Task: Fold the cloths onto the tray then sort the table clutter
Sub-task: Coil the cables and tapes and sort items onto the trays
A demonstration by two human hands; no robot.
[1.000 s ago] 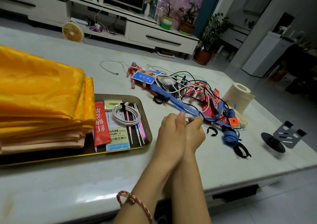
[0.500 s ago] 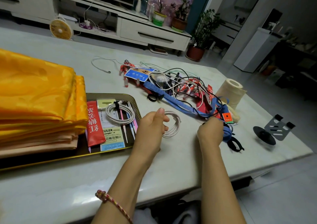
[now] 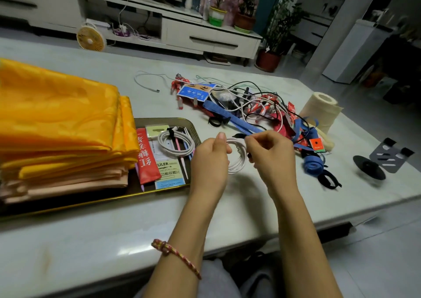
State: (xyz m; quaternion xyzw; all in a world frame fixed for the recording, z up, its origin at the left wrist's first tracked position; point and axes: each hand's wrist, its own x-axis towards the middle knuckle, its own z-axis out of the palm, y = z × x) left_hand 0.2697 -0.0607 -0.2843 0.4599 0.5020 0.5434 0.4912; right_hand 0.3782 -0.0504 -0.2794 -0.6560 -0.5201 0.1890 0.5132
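A stack of folded yellow and peach cloths fills the left of the gold-rimmed tray. The tray's right end holds a coiled white cable, a red packet and a ruler card. Just right of the tray, my left hand holds a second coiled white cable above the table. My right hand pinches a black strap at the top of that coil. A tangle of cables, blue straps and red packets lies behind my hands.
A paper roll stands right of the tangle. A rolled blue strap and a black strap loop lie near my right hand. A black disc with a grey stand sits by the table's right edge. A loose white cable lies farther back.
My right hand came back from the strap pile on the right with a black strap and met the coil in my left hand. The view shifted slightly.
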